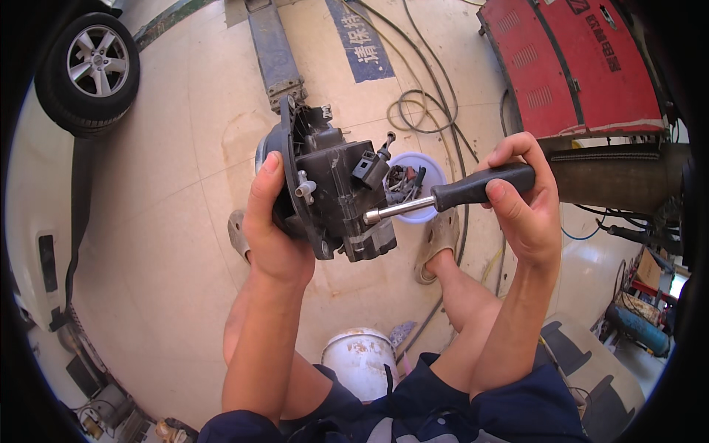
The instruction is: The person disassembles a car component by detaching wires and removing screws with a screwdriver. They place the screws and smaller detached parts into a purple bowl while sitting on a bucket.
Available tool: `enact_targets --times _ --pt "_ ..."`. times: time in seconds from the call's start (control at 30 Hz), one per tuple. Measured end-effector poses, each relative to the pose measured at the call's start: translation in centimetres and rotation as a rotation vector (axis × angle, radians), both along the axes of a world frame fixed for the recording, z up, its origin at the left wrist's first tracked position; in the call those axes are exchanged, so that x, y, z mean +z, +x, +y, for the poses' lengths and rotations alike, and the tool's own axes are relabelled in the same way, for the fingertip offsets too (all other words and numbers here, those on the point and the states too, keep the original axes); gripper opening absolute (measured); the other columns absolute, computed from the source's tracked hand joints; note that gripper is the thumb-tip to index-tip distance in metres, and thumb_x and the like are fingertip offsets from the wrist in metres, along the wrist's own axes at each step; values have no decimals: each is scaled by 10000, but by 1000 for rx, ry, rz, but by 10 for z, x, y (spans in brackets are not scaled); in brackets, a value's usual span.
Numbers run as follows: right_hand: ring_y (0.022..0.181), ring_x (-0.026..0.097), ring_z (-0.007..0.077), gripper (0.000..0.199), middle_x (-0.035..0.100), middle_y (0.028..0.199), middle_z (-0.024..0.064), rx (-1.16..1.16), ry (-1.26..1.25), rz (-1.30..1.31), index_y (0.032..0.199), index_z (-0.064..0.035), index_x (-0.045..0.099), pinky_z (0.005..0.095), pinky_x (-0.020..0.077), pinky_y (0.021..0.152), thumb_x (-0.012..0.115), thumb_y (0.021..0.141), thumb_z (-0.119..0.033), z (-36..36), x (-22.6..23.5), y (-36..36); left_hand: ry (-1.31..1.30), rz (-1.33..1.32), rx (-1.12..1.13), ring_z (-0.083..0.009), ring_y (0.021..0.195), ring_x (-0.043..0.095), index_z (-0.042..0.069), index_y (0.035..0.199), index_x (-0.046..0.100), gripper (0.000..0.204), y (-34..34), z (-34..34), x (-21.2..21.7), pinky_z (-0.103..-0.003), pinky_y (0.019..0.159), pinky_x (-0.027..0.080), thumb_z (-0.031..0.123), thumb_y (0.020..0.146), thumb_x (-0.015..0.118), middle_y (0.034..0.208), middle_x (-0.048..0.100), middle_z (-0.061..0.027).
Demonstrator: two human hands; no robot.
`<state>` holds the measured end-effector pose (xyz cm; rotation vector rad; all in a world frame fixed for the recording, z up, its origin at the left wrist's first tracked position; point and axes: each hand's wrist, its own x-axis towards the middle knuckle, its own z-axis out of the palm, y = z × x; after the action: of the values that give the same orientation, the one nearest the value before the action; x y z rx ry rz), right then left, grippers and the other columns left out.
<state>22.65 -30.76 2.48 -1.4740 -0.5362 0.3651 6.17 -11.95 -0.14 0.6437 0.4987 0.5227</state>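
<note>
My left hand (272, 221) is closed round the rim of a black plastic car lamp unit (325, 170), its thumb on the flange and the other fingers hidden behind. The unit is held up in front of me, with a small connector (368, 168) and a short cable stub on its back. My right hand (528, 207) grips the black handle of a nut driver (473, 186), thumb and fingers round the handle's end. The driver's metal shaft points left. Its socket tip meets the back of the housing near the lower right; whether a screw sits in it cannot be made out.
Below the unit, a pale bowl (425, 170) on the floor holds small metal parts. A white bucket (360, 358) stands between my legs. Hoses (443, 103) snake past a red cabinet (572, 66). A car wheel (96, 63) lies at far left; a lift arm (275, 44) reaches in from the top.
</note>
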Motion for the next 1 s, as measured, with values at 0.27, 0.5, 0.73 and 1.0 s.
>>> enact_targets --times 0.27,0.5,0.73,1.0 --pt "744 577 60 302 639 876 14 262 -189 428 1078 -44 600 199 417 612 784 926 -231 -14 26 21 -7 89 86 -205 1005 710 42 1282 637 485 2 -1 0 -349 904 581 428 1046 463 1140 726 -104" --pt "600 492 86 270 589 792 42 59 -46 150 1023 -20 573 240 369 542 694 1005 -261 9 16 -3 -20 108 165 -200 993 711 51 1263 649 453 0 6 -1 -342 899 583 403 1047 464 1127 728 -99" --pt "659 552 53 246 630 810 20 174 -63 91 1030 -43 628 199 373 547 752 962 -244 -8 3 9 9 98 132 -197 984 711 48 1262 642 444 -2 5 -2 -346 897 585 394 1051 461 1127 727 -101" --pt "501 476 56 255 559 625 -10 197 -216 294 1019 -30 645 205 329 459 678 1021 -282 -14 17 10 1 76 125 -198 995 710 41 1264 638 438 -3 9 -1 -343 897 581 381 1052 460 1131 725 -104"
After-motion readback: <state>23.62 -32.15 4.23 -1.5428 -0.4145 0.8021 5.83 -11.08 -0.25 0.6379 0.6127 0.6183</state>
